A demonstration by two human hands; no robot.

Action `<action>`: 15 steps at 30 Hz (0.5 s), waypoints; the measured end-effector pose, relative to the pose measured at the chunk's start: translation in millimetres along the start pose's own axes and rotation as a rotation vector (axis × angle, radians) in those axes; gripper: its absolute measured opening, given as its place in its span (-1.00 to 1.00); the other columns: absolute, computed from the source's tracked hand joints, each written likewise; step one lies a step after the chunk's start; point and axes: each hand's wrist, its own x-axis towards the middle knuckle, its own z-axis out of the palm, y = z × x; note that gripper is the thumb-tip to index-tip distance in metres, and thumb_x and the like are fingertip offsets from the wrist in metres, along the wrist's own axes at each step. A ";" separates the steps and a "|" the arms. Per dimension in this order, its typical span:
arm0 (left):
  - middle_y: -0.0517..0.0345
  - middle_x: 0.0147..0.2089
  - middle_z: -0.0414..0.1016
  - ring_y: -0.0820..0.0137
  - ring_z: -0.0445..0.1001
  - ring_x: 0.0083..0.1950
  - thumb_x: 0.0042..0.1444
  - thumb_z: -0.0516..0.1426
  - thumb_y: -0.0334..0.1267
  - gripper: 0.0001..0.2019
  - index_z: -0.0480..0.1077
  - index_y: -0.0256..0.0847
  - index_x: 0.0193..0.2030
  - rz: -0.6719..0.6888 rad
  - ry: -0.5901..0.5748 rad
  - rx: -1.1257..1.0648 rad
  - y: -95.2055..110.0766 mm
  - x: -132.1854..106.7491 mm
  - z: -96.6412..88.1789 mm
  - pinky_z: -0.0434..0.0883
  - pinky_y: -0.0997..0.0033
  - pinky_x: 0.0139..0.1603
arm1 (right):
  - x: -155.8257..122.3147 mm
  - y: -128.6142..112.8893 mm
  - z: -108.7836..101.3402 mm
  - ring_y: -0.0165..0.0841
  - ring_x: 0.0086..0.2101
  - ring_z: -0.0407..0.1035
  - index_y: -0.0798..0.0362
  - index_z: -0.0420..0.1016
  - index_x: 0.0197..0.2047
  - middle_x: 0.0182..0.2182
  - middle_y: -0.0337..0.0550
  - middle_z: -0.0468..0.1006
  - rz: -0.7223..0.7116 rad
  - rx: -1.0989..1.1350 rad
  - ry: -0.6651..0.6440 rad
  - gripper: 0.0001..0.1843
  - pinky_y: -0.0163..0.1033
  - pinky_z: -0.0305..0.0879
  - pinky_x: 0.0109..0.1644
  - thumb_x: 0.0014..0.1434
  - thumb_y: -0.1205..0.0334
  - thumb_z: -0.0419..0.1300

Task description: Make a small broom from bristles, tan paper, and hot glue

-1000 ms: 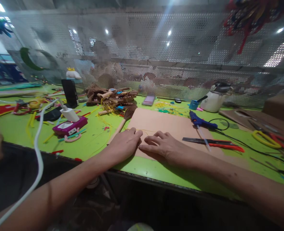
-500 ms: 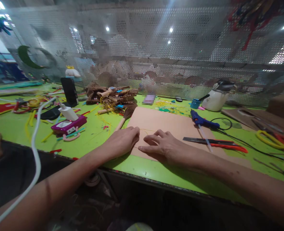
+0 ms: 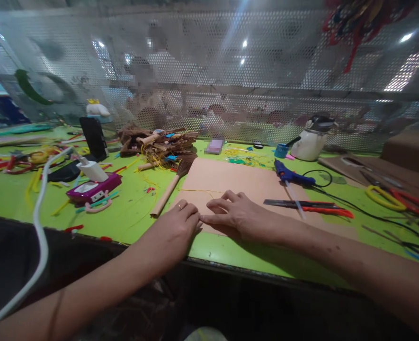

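Observation:
A pale tan sheet (image 3: 230, 175) lies on the green table, with a thin yellow thread (image 3: 198, 191) running across it. My left hand (image 3: 181, 227) is at the sheet's front left edge, its fingers bent and pressed together; what they hold is hidden. On the sheet rests my right hand (image 3: 239, 213), fingers curved and apart, its thumb side reaching to the left fingertips. The thread passes behind the right fingers. Beside the sheet, left of my hands, lies a small brown broom (image 3: 166, 195) with its bristles pointing away.
A blue glue gun (image 3: 292, 174) and a cutter knife (image 3: 316, 207) lie on the sheet's right side. Scissors (image 3: 387, 196) are farther right. To the left are a purple power socket (image 3: 95, 189) and a white cable (image 3: 40, 218). Brown paper bundles (image 3: 159, 144) stand behind.
My left hand has moved toward the table's front edge and now meets the right thumb. The broom's handle and the yellow thread show more fully. The view has shifted slightly right.

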 end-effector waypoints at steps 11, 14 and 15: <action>-0.10 -0.14 0.41 0.20 0.31 -0.09 0.28 -0.10 -0.39 -0.72 0.42 -0.34 -0.10 -0.005 -0.107 0.073 0.9 -3.6 -11.6 0.34 0.16 -0.03 | -11.2 6.3 5.3 -0.22 0.00 0.20 -0.17 0.32 0.18 0.13 -0.04 0.37 -0.053 0.044 0.058 -0.63 -0.05 0.20 -0.05 0.36 0.14 -0.08; -0.11 -0.15 0.41 0.19 0.32 -0.10 0.29 -0.11 -0.38 -0.71 0.41 -0.35 -0.07 -0.032 -0.091 0.077 1.5 -4.6 -11.3 0.34 0.16 -0.06 | -17.9 7.9 0.8 -0.23 0.06 0.19 -0.10 0.31 0.19 0.14 -0.02 0.35 -0.087 0.052 0.055 -0.62 -0.04 0.21 0.03 0.37 0.21 -0.11; -0.11 -0.15 0.41 0.20 0.32 -0.10 0.28 -0.11 -0.38 -0.71 0.41 -0.35 -0.08 -0.034 -0.092 0.078 1.6 -4.9 -11.2 0.34 0.17 -0.06 | -20.7 8.2 -1.5 -0.24 0.08 0.18 -0.07 0.31 0.19 0.15 -0.01 0.35 -0.097 0.048 0.053 -0.61 -0.05 0.21 0.05 0.37 0.23 -0.11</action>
